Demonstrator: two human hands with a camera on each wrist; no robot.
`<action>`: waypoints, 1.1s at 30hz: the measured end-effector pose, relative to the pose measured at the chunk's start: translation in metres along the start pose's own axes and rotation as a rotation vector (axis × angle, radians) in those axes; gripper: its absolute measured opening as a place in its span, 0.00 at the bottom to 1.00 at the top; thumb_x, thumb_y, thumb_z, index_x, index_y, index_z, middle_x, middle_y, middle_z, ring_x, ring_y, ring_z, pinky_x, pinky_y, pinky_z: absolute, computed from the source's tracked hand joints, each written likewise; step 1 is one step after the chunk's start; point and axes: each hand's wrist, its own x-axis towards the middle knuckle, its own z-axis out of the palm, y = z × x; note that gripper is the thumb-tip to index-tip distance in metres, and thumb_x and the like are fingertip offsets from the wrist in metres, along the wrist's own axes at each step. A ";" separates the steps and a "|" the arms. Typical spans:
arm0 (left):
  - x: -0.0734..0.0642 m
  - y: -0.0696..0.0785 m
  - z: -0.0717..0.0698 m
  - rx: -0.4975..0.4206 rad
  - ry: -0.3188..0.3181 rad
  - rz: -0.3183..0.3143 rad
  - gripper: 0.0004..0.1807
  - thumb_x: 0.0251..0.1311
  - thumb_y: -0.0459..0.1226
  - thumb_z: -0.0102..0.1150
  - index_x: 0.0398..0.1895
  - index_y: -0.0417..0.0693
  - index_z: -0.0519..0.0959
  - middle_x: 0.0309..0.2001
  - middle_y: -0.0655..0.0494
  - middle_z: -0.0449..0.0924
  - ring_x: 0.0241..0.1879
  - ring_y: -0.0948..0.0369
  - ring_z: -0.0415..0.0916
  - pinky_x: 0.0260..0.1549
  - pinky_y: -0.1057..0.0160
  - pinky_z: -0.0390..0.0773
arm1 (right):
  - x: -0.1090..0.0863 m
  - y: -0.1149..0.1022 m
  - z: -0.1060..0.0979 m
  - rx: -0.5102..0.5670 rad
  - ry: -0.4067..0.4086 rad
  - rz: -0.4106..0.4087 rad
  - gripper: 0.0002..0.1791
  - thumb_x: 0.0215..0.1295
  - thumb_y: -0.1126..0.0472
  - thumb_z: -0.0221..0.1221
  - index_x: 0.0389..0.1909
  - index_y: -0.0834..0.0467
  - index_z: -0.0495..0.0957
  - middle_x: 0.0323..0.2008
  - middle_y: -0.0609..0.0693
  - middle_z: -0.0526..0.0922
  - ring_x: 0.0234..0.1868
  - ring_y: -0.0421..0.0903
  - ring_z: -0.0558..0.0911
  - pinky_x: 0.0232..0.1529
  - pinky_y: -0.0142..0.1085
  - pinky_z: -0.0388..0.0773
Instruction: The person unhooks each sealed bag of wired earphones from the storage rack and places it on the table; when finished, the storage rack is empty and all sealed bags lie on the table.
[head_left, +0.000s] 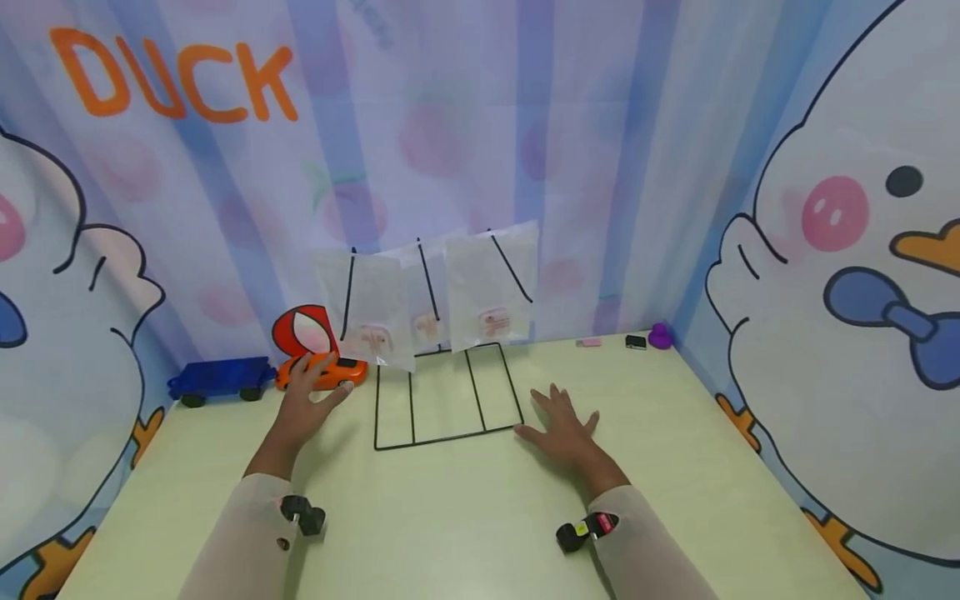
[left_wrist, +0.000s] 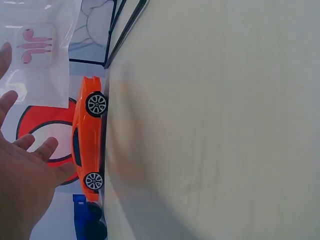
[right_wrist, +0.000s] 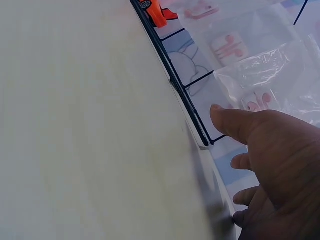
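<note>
A black wire rack point(head_left: 430, 440) stands on the table, its base toward me. Three clear bags hang from its prongs: a left bag point(head_left: 375, 292), a middle bag point(head_left: 412, 287) and a right bag point(head_left: 476, 283). Pink earphones point(left_wrist: 36, 46) show inside the left one. My left hand point(head_left: 302, 410) is spread in front of an orange toy car point(left_wrist: 90, 135), holding nothing. My right hand point(head_left: 567, 432), fingers apart, is beside the rack's front right corner. Its thumb looks close to the corner; whether it touches, I cannot tell. Nothing is in its grasp.
A blue toy trailer point(head_left: 228, 379) stands left of the car. Along the back edge, to the right, lie a pink block point(head_left: 588, 342), a small black item point(head_left: 636, 342) and a purple toy duck point(head_left: 660, 336). A printed curtain point(head_left: 465, 125) closes off the table point(head_left: 442, 517) behind.
</note>
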 end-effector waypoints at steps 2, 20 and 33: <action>0.005 0.001 0.001 -0.009 0.005 -0.008 0.45 0.76 0.56 0.65 0.88 0.53 0.60 0.90 0.36 0.31 0.87 0.27 0.34 0.77 0.16 0.46 | 0.004 -0.001 0.000 0.008 -0.002 -0.012 0.45 0.76 0.36 0.62 0.86 0.50 0.62 0.90 0.61 0.45 0.91 0.64 0.40 0.77 0.81 0.21; 0.037 0.027 0.002 -0.181 0.003 -0.084 0.31 0.79 0.48 0.62 0.82 0.55 0.72 0.92 0.51 0.30 0.89 0.34 0.31 0.79 0.18 0.41 | 0.015 0.000 0.007 -0.028 0.001 -0.062 0.36 0.77 0.40 0.62 0.81 0.46 0.71 0.89 0.60 0.53 0.91 0.63 0.46 0.78 0.80 0.23; 0.044 0.046 0.001 -0.289 0.014 -0.058 0.31 0.75 0.55 0.66 0.75 0.53 0.80 0.91 0.51 0.40 0.89 0.38 0.41 0.81 0.23 0.51 | 0.015 -0.001 0.010 -0.024 0.007 -0.054 0.30 0.79 0.43 0.61 0.78 0.44 0.75 0.88 0.60 0.54 0.91 0.63 0.46 0.78 0.80 0.22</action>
